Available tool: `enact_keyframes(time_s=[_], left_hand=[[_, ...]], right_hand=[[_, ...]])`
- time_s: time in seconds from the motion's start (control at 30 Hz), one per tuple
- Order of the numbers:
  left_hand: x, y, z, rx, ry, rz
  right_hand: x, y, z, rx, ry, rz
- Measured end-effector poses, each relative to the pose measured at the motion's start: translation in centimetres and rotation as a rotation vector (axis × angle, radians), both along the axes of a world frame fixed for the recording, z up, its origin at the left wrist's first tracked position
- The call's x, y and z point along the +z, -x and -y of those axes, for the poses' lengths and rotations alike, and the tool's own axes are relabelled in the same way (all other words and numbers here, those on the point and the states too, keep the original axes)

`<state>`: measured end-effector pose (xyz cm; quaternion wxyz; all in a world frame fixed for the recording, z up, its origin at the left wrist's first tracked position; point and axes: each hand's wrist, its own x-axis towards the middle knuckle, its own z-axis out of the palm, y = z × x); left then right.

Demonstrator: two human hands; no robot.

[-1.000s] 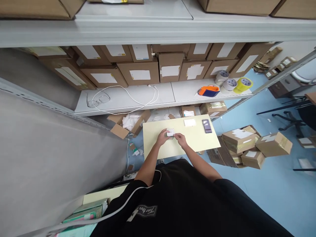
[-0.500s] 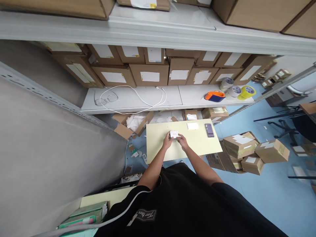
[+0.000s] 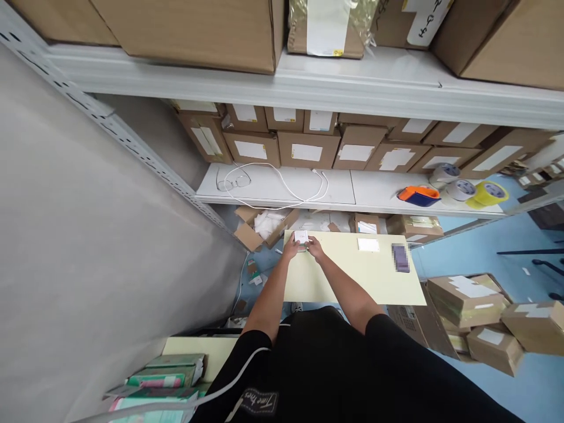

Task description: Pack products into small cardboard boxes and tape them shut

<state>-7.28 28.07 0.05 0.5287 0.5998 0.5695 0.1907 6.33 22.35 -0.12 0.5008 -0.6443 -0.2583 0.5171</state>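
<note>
Pale yellow table (image 3: 352,279) | left hand (image 3: 289,248) and right hand (image 3: 316,249) pinch small white box (image 3: 301,236), nearer far-left corner than before | white face up, long axis unclear

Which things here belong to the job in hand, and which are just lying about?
In use:
small white-topped box, held by the left hand and right hand
pale yellow table beneath

Apparently lying about:
glasses and white cable on the shelf
orange-and-blue object and yellow tape roll, same shelf
flat white item and pixelated purple item on the table
</note>
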Motion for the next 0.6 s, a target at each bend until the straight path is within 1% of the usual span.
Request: enact_keyframes(time_s=[0.07,0.17,0.23,0.3,0.37,0.4,0.47,0.53,0.6], left_hand=[[0.3,-0.5,0.5,0.02,-0.011,-0.014],[1.2,-1.0,1.5,0.117,-0.071,-0.036],[2.2,-1.1,2.1,0.167,-0.176,-0.036],[3.5,-1.4,2.7,0.177,-0.322,-0.013],[4.9,-2.3,3.6,0.178,-0.417,0.026],[5.6,-2.9,4.2,0.166,-0.406,0.05],[6.8,-4.8,5.5,0.085,-0.287,0.101],[8.0,-7.1,7.0,-0.077,-0.158,0.145],[9.2,-9.7,8.3,-0.235,-0.092,0.19]], right_hand=[[0.4,-0.8,0.4,0.001,0.054,0.023],[0.9,-2.0,1.8,0.007,0.105,0.041],[1.3,-2.9,3.5,0.051,0.097,0.031],[1.5,-4.1,5.6,0.077,0.056,0.019],[1.8,-6.1,8.0,0.031,-0.006,0.031],[2.1,-7.3,9.1,-0.015,-0.037,0.052],[3.0,-10.4,11.2,-0.132,-0.091,0.123],[4.6,-14.3,12.6,-0.261,-0.129,0.232],[6.8,-19.0,13.5,-0.386,-0.16,0.363]])
